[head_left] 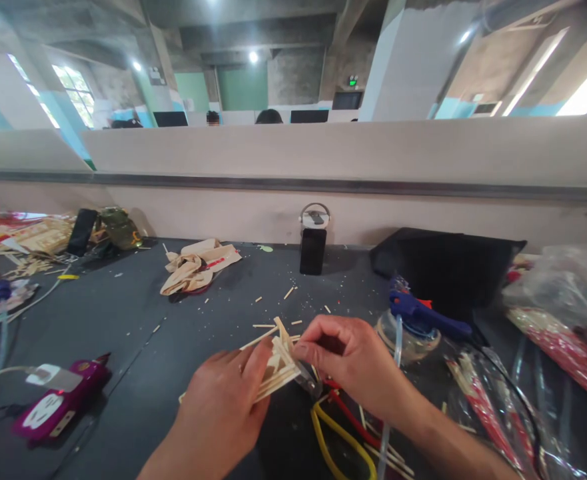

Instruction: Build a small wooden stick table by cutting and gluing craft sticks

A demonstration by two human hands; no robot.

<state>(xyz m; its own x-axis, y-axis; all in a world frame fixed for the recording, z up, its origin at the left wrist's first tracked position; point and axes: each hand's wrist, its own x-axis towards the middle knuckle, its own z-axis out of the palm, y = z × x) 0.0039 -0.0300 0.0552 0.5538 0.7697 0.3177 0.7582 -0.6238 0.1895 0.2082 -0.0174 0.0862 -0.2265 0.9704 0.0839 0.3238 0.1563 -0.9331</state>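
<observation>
Near the middle of the dark table, a small model made of pale wooden sticks (279, 375) is gripped by my left hand (228, 393), whose fingers wrap round its left side. At its right edge my right hand (346, 357) is closed, thumb and forefinger pinched against the upright pieces; the fingertips cover the exact contact. Under the right hand lie pliers (340, 433) with one yellow and one red handle, their metal jaws partly hidden by the model. Loose sticks and short offcuts (289, 293) are scattered around.
To the right, a blue glue gun (428, 315) rests over a glass jar (408, 340), near plastic-wrapped stick bundles (483, 400) and a black bag (448, 267). A phone (313, 252) stands at the back. Crumpled brown paper (198, 265) and a purple power strip (63, 400) lie left.
</observation>
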